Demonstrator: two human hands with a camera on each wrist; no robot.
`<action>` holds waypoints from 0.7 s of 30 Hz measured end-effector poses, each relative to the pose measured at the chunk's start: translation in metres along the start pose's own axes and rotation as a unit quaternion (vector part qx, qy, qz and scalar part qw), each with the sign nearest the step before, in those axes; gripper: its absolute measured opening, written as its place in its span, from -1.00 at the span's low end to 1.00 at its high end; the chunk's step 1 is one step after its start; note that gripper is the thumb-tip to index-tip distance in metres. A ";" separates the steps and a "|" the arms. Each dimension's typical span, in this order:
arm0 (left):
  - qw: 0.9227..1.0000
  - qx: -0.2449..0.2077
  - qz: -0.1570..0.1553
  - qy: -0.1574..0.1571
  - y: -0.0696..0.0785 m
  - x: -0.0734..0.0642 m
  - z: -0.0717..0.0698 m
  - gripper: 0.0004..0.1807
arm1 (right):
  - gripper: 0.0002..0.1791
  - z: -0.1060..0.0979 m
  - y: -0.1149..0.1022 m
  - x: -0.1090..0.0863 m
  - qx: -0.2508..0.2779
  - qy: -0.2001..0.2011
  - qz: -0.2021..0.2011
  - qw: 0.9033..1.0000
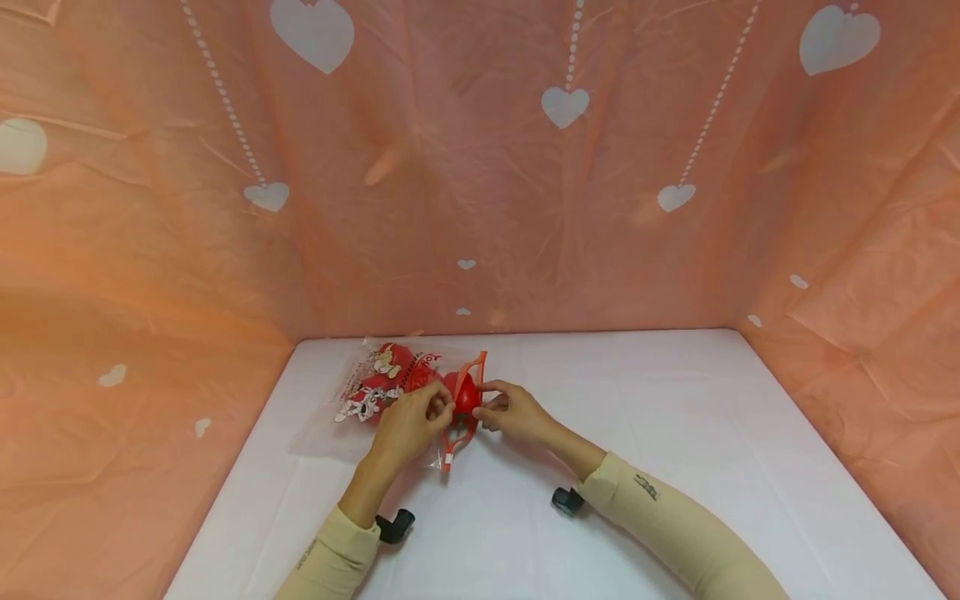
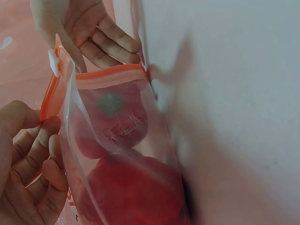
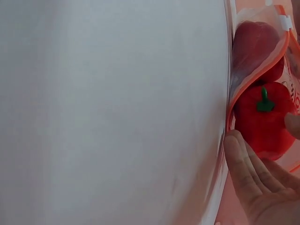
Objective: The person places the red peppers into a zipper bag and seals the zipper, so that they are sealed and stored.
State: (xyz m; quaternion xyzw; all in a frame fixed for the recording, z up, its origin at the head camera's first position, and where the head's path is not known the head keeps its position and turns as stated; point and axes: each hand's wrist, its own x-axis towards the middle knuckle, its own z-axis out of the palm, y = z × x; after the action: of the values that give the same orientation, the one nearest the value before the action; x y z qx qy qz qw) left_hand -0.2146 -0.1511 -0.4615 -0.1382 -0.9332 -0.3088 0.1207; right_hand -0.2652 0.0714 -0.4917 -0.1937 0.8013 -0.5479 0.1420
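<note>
A clear zip bag (image 1: 330,429) with an orange zip rim (image 2: 112,71) and red print lies on the table, its mouth spread apart. Inside the mouth sits a red bell pepper (image 3: 262,124) with a green stem. More red rounded pieces (image 2: 136,190) show through the plastic. My left hand (image 1: 412,421) pinches the orange rim between thumb and fingertips. At the opposite side of the mouth, my right hand (image 1: 517,412) has its fingers fairly straight along the rim, with the thumb tip at the pepper. Firm contact there is hard to tell.
A white slider (image 3: 285,22) sits at one end of the zip. The white table (image 1: 637,400) meets orange curtain walls (image 1: 487,208) with white hearts behind and at both sides. Black wrist devices (image 1: 567,501) show beneath both forearms.
</note>
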 end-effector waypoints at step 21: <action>1.000 0.009 0.000 0.004 0.001 0.000 -0.001 -0.91 | -0.38 0.012 -0.003 0.013 0.011 -0.032 -0.001 0.999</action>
State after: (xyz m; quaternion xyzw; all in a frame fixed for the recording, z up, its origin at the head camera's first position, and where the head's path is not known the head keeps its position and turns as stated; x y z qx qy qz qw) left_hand -0.2144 -0.1510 -0.4599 -0.1362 -0.9356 -0.3005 0.1256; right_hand -0.2711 0.0543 -0.4937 -0.2102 0.7901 -0.5503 0.1695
